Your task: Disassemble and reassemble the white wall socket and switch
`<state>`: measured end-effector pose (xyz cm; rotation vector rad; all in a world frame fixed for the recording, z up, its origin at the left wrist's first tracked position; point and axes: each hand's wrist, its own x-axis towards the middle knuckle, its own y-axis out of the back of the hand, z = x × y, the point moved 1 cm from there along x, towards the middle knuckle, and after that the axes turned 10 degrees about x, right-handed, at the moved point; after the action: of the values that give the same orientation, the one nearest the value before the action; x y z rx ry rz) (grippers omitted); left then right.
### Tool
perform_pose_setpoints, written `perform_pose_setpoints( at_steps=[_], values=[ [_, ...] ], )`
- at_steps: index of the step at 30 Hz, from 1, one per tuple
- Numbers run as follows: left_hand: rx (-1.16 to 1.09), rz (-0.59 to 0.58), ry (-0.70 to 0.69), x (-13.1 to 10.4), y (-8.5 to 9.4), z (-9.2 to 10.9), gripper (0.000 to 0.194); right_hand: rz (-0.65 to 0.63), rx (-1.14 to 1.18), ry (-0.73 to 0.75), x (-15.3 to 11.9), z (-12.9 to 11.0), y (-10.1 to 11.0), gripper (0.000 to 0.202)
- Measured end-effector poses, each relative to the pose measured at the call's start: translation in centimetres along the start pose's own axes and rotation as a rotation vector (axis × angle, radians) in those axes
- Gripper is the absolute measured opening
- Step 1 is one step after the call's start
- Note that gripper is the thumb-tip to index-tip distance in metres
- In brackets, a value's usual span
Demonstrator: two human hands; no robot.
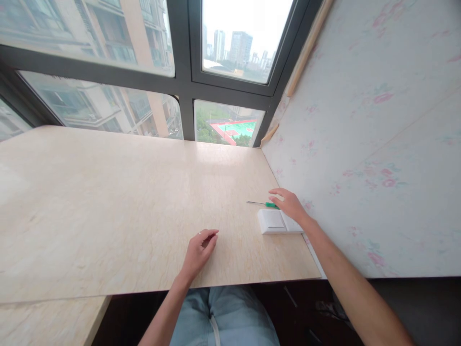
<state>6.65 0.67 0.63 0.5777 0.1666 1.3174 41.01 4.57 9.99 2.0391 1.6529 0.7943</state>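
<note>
My right hand [288, 203] reaches over the green handle of a small screwdriver [271, 205], thumb and fingers apart. The screwdriver lies on the pale marble sill, its thin metal shaft pointing left. Just below it sits a white wall switch [272, 221] with a raised rectangular panel. A second white square piece [291, 223] adjoins it on the right, partly covered by my wrist. Loosely curled, my left hand [200, 251] rests near the sill's front edge, with a gap between thumb and fingers and nothing visible in it.
The marble sill [108, 206] stretches to a dark window frame [185, 96] at the back. A flowered papered wall [378, 144] bounds it on the right. A lower marble ledge [46, 319] is at the front left. Wooden trim [309, 48] runs up beside the window.
</note>
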Motion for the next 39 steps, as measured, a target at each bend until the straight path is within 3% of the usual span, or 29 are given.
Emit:
perform_pose_setpoints(
  at_steps=[2, 6, 9, 12, 39],
  values=[
    [-0.025, 0.0, 0.017, 0.0, 0.0, 0.0, 0.02, 0.007, 0.093, 0.073, -2.3, -2.4, -2.6, 0.021],
    [-0.107, 0.016, 0.054, 0.0, 0.0, 0.0, 0.015, -0.071, 0.257, 0.114, -7.3, -5.4, -10.2, 0.045],
    [-0.13, 0.042, 0.072, -0.1, 0.2, -0.1, 0.016, -0.09, 0.355, 0.079, -9.7, -5.8, -15.2, 0.06],
    [-0.129, 0.053, 0.101, -0.3, 0.4, 0.0, 0.017, -0.043, 0.403, 0.041, -10.7, -5.4, -17.7, 0.058],
    [-0.143, 0.002, 0.141, -0.9, 0.2, 0.6, 0.017, -0.007, 0.456, 0.016, -11.6, -5.1, -17.6, 0.049]
  ],
)
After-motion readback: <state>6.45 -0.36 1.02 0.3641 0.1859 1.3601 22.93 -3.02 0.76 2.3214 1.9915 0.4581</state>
